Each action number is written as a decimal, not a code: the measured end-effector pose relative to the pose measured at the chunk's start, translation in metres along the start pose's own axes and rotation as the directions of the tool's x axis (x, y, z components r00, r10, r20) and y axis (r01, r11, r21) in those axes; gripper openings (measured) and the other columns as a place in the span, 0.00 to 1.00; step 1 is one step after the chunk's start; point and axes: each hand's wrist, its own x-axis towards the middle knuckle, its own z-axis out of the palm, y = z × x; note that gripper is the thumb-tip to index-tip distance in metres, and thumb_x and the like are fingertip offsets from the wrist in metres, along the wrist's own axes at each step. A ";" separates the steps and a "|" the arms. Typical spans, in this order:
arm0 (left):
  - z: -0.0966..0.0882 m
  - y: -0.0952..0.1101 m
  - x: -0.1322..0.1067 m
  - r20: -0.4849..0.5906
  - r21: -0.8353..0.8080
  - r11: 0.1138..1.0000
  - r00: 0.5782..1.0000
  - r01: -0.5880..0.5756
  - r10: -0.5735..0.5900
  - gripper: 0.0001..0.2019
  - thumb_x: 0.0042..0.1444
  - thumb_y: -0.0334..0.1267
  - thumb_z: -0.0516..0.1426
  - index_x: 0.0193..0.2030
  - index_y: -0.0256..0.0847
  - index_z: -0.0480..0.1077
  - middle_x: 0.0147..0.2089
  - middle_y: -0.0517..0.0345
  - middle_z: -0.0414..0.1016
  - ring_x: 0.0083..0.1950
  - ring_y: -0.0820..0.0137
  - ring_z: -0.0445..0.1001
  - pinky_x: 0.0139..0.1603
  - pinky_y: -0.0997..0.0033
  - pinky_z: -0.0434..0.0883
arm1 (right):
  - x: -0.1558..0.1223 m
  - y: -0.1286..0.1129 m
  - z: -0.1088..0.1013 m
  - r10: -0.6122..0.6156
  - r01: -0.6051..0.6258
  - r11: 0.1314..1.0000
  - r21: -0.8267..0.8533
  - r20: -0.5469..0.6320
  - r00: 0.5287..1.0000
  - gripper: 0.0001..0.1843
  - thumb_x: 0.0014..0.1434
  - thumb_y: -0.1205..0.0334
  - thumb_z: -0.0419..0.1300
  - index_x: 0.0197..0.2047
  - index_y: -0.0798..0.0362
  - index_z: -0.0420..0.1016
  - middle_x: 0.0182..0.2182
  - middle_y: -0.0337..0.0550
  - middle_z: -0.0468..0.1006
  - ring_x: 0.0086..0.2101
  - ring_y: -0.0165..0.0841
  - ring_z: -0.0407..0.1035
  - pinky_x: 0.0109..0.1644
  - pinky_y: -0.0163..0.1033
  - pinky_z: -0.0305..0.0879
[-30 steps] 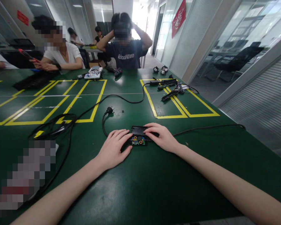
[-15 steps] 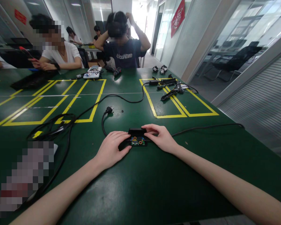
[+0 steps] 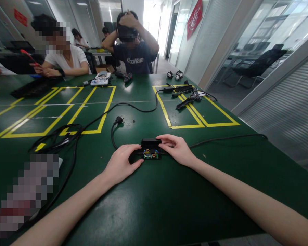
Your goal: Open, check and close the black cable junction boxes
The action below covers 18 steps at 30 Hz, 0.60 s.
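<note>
An opened power adapter lies on the green table, its circuit board (image 3: 151, 154) showing two copper-wound rings. Behind the board, the black adapter cover (image 3: 151, 143) is tilted up on its long edge. My left hand (image 3: 122, 159) curls around the adapter's left end, thumb at the near corner and fingers at the cover's left end. With thumb and fingers, my right hand (image 3: 176, 148) pinches the cover's right end. A black cord (image 3: 226, 138) runs off to the right, and a power plug (image 3: 118, 120) on a short lead lies behind my left hand.
Coiled black cable (image 3: 55, 138) lies at the left beside a blurred flat item (image 3: 28, 191). Yellow tape outlines (image 3: 188, 127) mark the table. Farther back are black adapters and cords (image 3: 186, 97), a power drill (image 3: 127, 78) and a white device (image 3: 101, 79). Co-workers sit across the table.
The cover stands slightly higher at its top edge, with my hands nearly still around the adapter. Across the table, a person's raised hand has moved to the front of the head.
</note>
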 end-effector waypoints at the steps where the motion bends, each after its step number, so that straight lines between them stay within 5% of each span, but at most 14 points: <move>1: 0.000 0.000 0.000 0.000 -0.004 1.000 1.000 0.008 -0.008 0.19 0.56 0.33 0.67 0.55 0.42 0.73 0.52 0.51 0.83 0.52 0.58 0.82 0.56 0.55 0.78 | 0.000 0.000 0.000 -0.002 0.002 1.000 -0.002 0.003 1.000 0.15 0.58 0.59 0.67 0.49 0.52 0.83 0.41 0.45 0.85 0.42 0.37 0.81 0.50 0.44 0.81; 12: -0.002 0.004 0.002 0.074 -0.089 0.991 0.993 0.095 -0.088 0.21 0.57 0.35 0.66 0.56 0.44 0.66 0.53 0.51 0.83 0.56 0.56 0.81 0.57 0.51 0.77 | -0.001 -0.005 0.000 -0.046 0.046 0.996 -0.074 0.009 0.999 0.14 0.59 0.60 0.66 0.49 0.51 0.83 0.43 0.45 0.85 0.43 0.37 0.80 0.50 0.44 0.80; 18: -0.001 0.000 0.001 0.073 -0.079 0.996 0.996 0.050 -0.044 0.34 0.58 0.35 0.65 0.70 0.44 0.58 0.54 0.50 0.83 0.60 0.56 0.79 0.62 0.49 0.73 | -0.002 -0.007 0.000 -0.080 0.082 0.992 -0.101 0.022 0.997 0.14 0.60 0.61 0.64 0.49 0.52 0.82 0.44 0.46 0.85 0.44 0.37 0.80 0.50 0.44 0.81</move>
